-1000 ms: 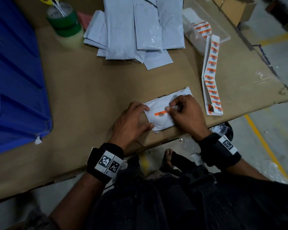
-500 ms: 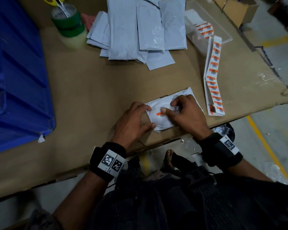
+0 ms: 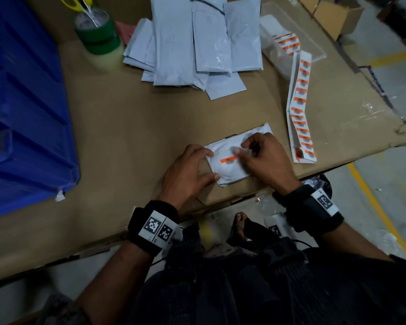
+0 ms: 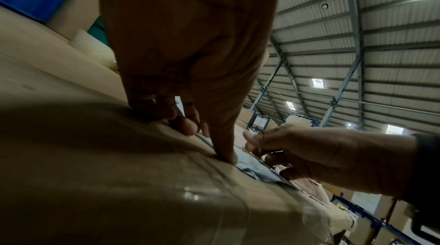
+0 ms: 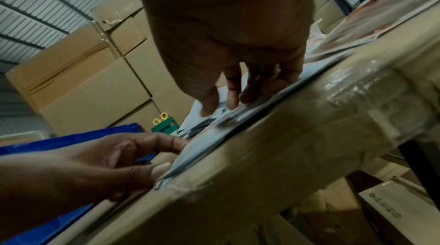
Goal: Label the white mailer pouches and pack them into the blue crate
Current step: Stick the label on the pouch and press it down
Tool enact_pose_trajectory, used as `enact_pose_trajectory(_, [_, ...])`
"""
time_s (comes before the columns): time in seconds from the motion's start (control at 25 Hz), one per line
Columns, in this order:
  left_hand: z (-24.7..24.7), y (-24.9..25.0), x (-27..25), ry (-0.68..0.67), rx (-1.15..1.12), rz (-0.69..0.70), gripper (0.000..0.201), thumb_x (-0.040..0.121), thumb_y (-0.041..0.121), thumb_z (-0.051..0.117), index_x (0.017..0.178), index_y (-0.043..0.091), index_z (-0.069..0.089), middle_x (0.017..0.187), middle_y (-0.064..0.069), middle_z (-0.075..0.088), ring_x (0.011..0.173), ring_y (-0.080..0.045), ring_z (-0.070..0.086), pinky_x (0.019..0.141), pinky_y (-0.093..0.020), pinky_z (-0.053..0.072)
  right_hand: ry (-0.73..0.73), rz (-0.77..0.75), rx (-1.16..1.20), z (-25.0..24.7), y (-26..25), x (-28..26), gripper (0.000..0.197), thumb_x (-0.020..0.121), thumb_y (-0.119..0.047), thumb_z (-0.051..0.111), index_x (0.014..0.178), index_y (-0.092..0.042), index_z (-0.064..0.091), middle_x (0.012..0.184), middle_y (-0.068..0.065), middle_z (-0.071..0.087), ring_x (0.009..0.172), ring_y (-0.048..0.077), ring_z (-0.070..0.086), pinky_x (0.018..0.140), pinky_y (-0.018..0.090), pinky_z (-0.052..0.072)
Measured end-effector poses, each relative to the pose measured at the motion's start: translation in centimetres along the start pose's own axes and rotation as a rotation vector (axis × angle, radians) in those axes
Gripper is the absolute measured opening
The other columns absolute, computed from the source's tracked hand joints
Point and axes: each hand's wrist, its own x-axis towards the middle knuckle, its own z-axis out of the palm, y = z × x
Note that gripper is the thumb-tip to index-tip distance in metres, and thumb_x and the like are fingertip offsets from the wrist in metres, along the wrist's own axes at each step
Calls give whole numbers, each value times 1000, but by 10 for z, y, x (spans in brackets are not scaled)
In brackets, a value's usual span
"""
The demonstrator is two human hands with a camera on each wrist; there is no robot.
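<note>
A white mailer pouch [image 3: 230, 171] lies flat near the table's front edge, an orange barcode label [image 3: 227, 159] stuck on its top. My left hand [image 3: 209, 165] braces the pouch's left end, index finger and thumb spread along that edge, fingers fairly straight. My right hand [image 3: 240, 148] rests on the pouch's right half, its thumb tip pressing the label's right end. In the left wrist view the fingertips [image 4: 226, 156] press down on the pouch [image 4: 254, 168]. The blue crate [image 3: 26, 118] stands at the left. A pile of unlabeled pouches [image 3: 197, 43] lies at the back.
A long strip of orange labels [image 3: 300, 109] lies right of the pouch, running toward a clear tray [image 3: 312, 41] at the back right. Green tape rolls [image 3: 99, 38] with yellow scissors [image 3: 76, 1] stand at the back left. A cardboard box [image 3: 335, 12] sits on the floor.
My right thumb slid left across the label, then back to its right end, so the label shows again. The left hand and the pouch stayed put.
</note>
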Motion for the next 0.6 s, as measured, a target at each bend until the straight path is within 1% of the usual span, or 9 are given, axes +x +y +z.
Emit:
enact_pose_trajectory(0.04, [0,-1,0,0,0,2,50,79,37,82,122,30,59,129,14,48,87,-3,48,77,-22,39,4,17,-28,4,-4,-2,45,81,-65,76,101,-26,64,101,-6,57,86,10,59,74,33,50])
enact_pose_trajectory(0.08, [1,-1,-1,-2,0,7,50,79,37,82,123,30,60,129,13,48,87,-4,48,78,-22,40,13,19,-78,10,-6,-6,53,76,-71,75,103,-28,62,104,-5,55,90,13,58,75,34,49])
enact_pose_trajectory(0.16, [1,0,-1,5,3,21,49,80,36,82,123,29,60,129,13,48,88,-3,48,79,-22,41,10,-27,-130,19,-5,-10,61,69,-70,77,108,-27,58,107,-3,52,100,20,56,80,39,50])
enact_pose_trajectory(0.2, [1,0,-2,8,7,24,49,80,37,82,124,30,59,129,13,47,89,-2,47,79,-21,40,-17,-49,-111,17,-3,-10,64,67,-70,78,110,-27,57,108,-2,51,102,21,55,82,40,51])
enact_pose_trajectory(0.28, [0,-1,-1,2,4,21,50,80,38,82,124,31,59,130,14,47,91,-2,48,80,-21,41,-103,-67,-56,8,6,-7,71,62,-71,80,114,-29,57,113,-3,52,103,18,55,85,41,53])
enact_pose_trajectory(0.32, [0,-1,-1,-4,-1,15,51,80,38,82,125,32,59,131,13,47,94,-4,49,82,-23,43,-134,-64,-32,4,7,-6,71,61,-69,82,115,-30,58,114,-5,52,102,14,56,84,36,53])
enact_pose_trajectory(0.4, [1,0,-2,-11,-17,7,51,80,37,82,124,32,59,132,12,47,100,-8,54,88,-27,47,-104,-55,15,1,8,-4,60,66,-66,84,110,-31,62,109,-9,55,93,7,58,78,25,50])
enact_pose_trajectory(0.48, [3,1,-2,7,-20,0,51,79,35,83,125,30,60,132,11,48,104,-11,56,92,-29,49,-57,-61,49,0,9,1,46,72,-57,86,103,-29,66,102,-8,59,89,6,60,72,18,44])
enact_pose_trajectory(0.6, [5,3,-4,22,-7,-14,51,82,32,81,128,27,61,135,8,49,114,-12,55,97,-29,47,-104,-87,41,-3,13,10,33,78,-47,85,100,-29,68,101,-6,61,90,10,62,73,23,44])
